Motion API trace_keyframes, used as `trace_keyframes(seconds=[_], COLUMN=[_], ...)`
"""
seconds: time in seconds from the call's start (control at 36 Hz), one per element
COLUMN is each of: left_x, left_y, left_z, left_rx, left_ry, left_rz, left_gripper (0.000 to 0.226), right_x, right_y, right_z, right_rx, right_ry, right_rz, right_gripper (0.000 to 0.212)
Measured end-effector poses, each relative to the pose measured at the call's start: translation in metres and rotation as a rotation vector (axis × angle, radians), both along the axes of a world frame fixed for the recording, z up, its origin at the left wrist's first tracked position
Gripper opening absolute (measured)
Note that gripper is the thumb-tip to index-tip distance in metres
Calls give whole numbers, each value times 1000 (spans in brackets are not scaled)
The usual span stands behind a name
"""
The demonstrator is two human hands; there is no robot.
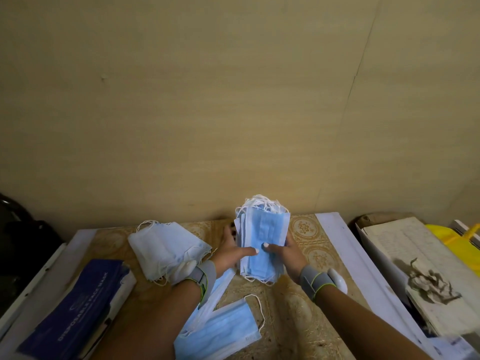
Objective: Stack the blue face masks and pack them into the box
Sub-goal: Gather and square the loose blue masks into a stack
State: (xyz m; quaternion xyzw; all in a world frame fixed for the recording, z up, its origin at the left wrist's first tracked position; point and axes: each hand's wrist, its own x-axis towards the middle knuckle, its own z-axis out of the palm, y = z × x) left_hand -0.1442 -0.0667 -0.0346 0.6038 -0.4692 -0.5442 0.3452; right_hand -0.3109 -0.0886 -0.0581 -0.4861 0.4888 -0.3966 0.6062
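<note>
While a thick stack of blue masks (262,240) is held upright above the counter (311,255), it is gripped from both sides: the left hand (231,255) is curled round its left edge with the thumb laid across the front, and the right hand (285,252) is curled round the right edge, its thumb pressed on the pleated front sheet. A tangle of thin white ear loops is bunched at the top of the stack, and a few loops dangle below it. Grey strapped bands are worn on both wrists. To the left, a second heap of masks (168,249) is seen with the pale, soft underside showing, slumped and uneven. Nearer the body, loose blue masks (223,331) are spread flat on the counter, one white loop curved outward. At the far left, a dark blue rectangular cardboard box (75,307) printed with white lettering is laid at an angle. The counter surface is covered in a tan, glossy sheet patterned with round floral medallions.
</note>
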Motion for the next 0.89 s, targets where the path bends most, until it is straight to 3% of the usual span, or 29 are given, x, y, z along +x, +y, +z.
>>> trace_keyframes(seconds=[0.06,0.11,0.19,0.25,0.36,0.47,0.56,0.72,0.89], left_x=[-2,-5,-10,-13,-15,-10,-7,0,30], left_y=[-2,-4,-2,-1,-3,-5,-6,-4,1], left_z=[3,1,-7,-13,-16,-18,-24,-22,-31], left_rx=[-2,-17,-16,-26,-70,-70,-65,-77,8], left_ry=[-4,10,11,19,49,80,55,-53,-365], left_rz=[-30,-35,-34,-19,8,-17,-36,-101,-194], left_gripper=[118,110,107,107,105,79,73,86,79], right_x=[-1,0,-1,-5,-6,-5,0,5,7], right_y=[-2,-1,-3,-6,1,5,9,11,4], right_z=[-3,-6,-17,-27,-15,-7,-8,-15,-3], right_rx=[-3,0,10,-9,7,36,37,50,41], right_ry=[65,164,251,264,299,352,425,489,562], right_rz=[60,136,170,184,213,272,316,162,56], right_gripper=[65,71,107,112,85,63,60,57,60])
